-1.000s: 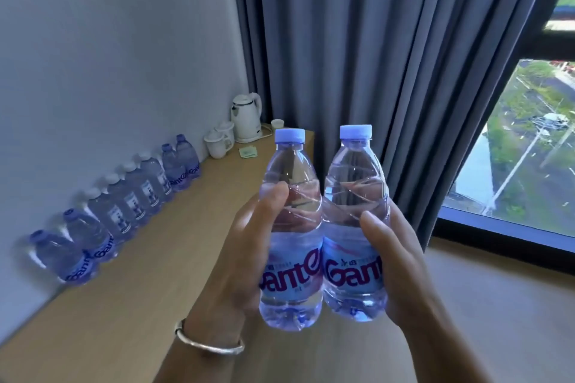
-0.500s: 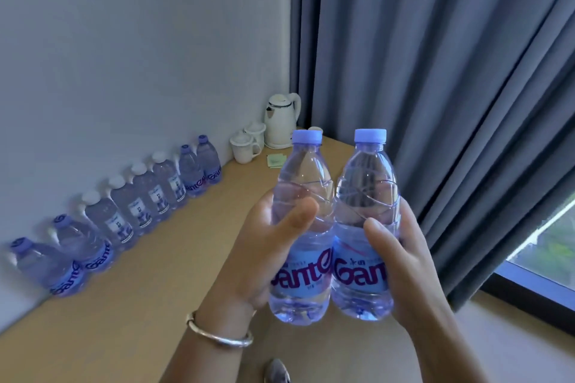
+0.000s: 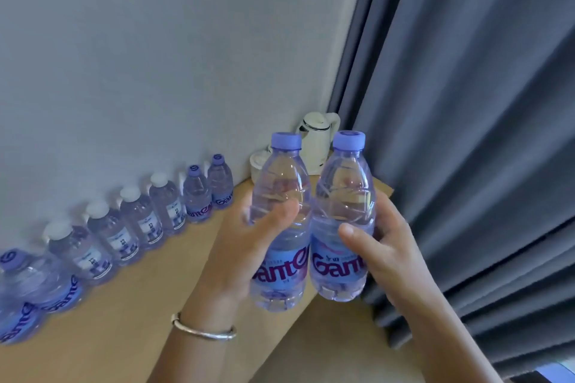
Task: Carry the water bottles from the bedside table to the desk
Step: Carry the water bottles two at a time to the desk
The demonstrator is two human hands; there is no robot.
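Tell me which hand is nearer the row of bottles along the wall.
Left. The left hand, holding one bottle, is on the row's side; the right hand, holding the other bottle, is by the curtain.

Readable on the left held bottle [image 3: 281, 227], across its blue label in dark red letters: "ante", the first letter hidden behind the left hand [image 3: 245, 246]. On the right held bottle [image 3: 342, 221]: "Gant", cut off at the right hand [image 3: 382, 246], with small print above too fine to read. Same wordmark, partly legible as "Gante", on purple-capped bottles [image 3: 199, 196] along the wall. On the white-capped bottles [image 3: 137, 221], pale labels with print too blurred to read.
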